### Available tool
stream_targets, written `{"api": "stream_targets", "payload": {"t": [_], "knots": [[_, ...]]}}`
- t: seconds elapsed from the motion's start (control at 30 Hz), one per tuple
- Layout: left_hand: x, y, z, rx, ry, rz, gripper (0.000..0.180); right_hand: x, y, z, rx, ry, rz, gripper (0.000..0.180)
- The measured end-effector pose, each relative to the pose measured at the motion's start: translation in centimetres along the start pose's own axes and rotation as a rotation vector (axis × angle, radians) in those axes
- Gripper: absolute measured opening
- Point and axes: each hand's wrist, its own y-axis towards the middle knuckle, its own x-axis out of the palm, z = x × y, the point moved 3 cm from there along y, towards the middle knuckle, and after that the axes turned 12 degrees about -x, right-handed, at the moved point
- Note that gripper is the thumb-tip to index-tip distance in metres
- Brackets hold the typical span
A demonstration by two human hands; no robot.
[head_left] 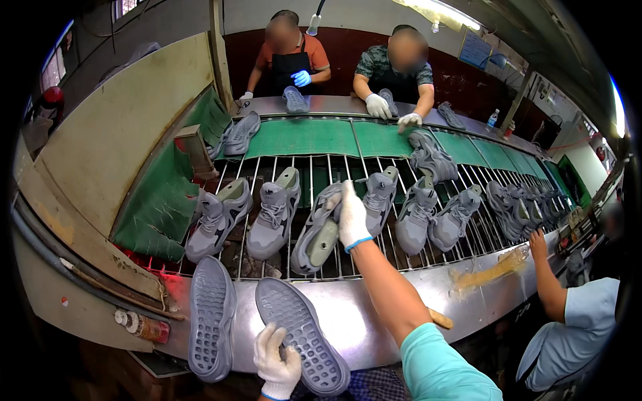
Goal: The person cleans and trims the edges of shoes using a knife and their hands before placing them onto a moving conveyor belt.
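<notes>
My left hand (275, 361), in a white knit glove, grips the near left edge of a grey shoe sole (304, 321). That sole lies tilted over the metal ledge, its dimpled hollow side up. A second grey sole (211, 314) rests beside it on the left. My right hand (352, 217), gloved too, reaches over the bar rack and is closed on a grey shoe upper (306, 235). This upper is tipped over, and its pale green underside shows. Other grey uppers stand on both sides of it, the nearest a grey shoe upper (380, 194) on the right.
Metal bars (348, 264) carry more uppers toward the right. Across the line, two people work with soles along a far ledge (334, 104). A co-worker's arm (545, 274) reaches in at right. Small bottles (144, 326) lie at left; a wooden handle (439, 318) sits near my right forearm.
</notes>
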Motion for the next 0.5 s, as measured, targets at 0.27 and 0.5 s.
{"api": "stream_targets", "payload": {"t": [0.27, 0.5], "knots": [[-0.2, -0.1, -0.8, 0.012, -0.012, 0.03, 0.041, -4.4, -11.7, -19.1, -0.373, 0.266, -0.535, 0.075], [1.0, 0.4, -3.0, -0.045, -0.24, 0.068, 0.056, -17.0, -34.1, -17.8, -0.323, -0.447, -0.724, 0.03]]}}
